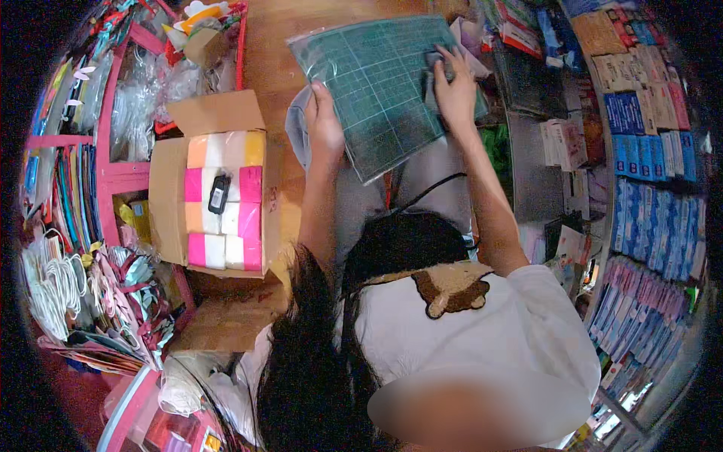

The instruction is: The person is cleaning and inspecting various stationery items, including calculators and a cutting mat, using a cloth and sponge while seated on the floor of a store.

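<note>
A green cutting mat (375,85) with a white grid, in a clear plastic sleeve, lies tilted before me. My left hand (326,121) grips its left edge, thumb on top and the other fingers hidden beneath. Over the mat's right side is my right hand (456,85), its fingers bent onto a dark, crumpled piece (432,76) that looks like cloth. Blur and the fingers hide part of that piece. Grey fabric (297,124) shows just left of my left hand.
To the left, an open cardboard box (169,198) holds pink, white and orange wrapped blocks (250,183); a small black device (218,195) rests on them. Pink shelving (107,124) with folders and plastic bags stands farther left. Shelves of stacked blue boxes (649,220) line the right.
</note>
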Tool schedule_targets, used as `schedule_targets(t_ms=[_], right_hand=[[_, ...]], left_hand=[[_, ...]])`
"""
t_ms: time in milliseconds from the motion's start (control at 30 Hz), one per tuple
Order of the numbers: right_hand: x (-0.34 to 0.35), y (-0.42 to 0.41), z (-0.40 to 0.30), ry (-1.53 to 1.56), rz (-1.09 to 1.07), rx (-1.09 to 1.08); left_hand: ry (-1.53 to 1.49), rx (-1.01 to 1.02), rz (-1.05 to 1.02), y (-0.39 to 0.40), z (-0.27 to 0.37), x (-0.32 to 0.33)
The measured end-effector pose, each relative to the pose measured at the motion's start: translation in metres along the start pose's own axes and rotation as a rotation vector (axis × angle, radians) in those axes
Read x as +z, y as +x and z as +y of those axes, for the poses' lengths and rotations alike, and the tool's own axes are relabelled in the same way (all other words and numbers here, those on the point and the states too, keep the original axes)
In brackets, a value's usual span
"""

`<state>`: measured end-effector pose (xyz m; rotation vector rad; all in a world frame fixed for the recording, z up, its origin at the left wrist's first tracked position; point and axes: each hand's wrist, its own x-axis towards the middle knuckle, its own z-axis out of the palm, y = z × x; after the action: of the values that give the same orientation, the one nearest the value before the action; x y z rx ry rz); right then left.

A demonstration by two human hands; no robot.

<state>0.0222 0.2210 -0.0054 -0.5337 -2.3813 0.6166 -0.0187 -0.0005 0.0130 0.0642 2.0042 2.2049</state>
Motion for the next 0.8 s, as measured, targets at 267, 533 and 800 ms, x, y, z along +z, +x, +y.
schedule_targets(t_ms=[267, 533, 800], right_hand=[[-0.005, -0.075, -0.118, 0.149, -0.405, -0.479], [-0.044, -0.016, 0.012, -0.146, -0.188, -0.313], [0.006, -0.026, -0.070, -0.228, -0.107, -0.343]], left_hand=[[-0.132, -0.011, 0.139, 0.015, -0.054, -0.004], [-0.012, -0.075, 0.102, 0.009, -0.013, 0.010], [-0.014, -0.086, 0.104, 0.009, -0.028, 0.009]])
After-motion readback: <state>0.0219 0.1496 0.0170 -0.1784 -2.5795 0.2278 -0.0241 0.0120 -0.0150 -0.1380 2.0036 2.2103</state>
